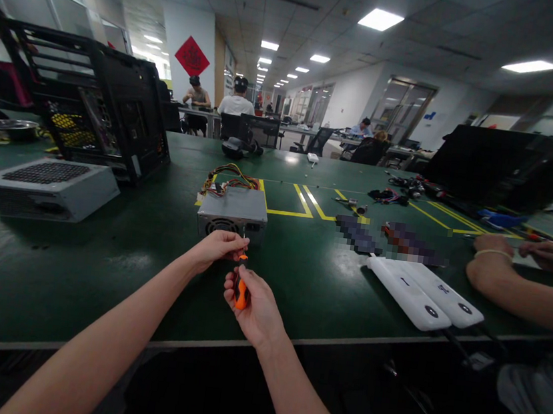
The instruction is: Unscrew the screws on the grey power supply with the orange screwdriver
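Note:
A screwdriver [242, 295] with an orange and black handle is gripped in my right hand [261, 309], its thin shaft pointing away from me. My left hand [215, 250] is closed in a pinch at the shaft, ahead of the handle. Whether a small screw is also between those fingertips cannot be made out. Just beyond both hands stands a grey metal power supply [236, 203], its fan grille and socket side facing me. A bundle of coloured cables [233, 173] lies behind and on top of it. My left hand hides part of its lower front.
On the left are a second power supply [47, 182] and an open black computer case [102, 105]. To the right lie two white devices [414, 294] and blurred-out phone-like items. A co-worker's arm [514, 283] rests at the right. Yellow tape [307, 201] marks the green table.

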Action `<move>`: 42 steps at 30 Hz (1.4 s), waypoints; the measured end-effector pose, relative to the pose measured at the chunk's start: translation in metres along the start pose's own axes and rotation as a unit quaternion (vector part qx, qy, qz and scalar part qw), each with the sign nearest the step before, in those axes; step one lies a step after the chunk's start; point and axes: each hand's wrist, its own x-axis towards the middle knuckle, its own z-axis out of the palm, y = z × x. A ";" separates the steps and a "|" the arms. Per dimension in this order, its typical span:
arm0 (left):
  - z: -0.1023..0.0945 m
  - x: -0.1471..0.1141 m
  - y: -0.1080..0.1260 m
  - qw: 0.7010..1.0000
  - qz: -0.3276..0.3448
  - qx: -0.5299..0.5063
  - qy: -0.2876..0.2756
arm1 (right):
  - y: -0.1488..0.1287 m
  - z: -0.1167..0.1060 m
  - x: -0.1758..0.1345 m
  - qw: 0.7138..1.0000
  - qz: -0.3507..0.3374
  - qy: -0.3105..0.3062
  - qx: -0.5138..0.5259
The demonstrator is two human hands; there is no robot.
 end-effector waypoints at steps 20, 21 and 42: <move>0.000 -0.001 0.003 0.999 0.005 0.044 -0.011 | -0.002 0.001 0.001 0.999 0.039 -0.001 0.011; -0.001 -0.002 0.005 0.998 0.007 0.054 -0.015 | -0.003 0.001 0.001 0.999 0.042 -0.006 0.009; -0.052 -0.016 0.008 0.814 0.041 0.576 0.065 | 0.000 -0.003 0.004 0.999 0.030 -0.002 0.041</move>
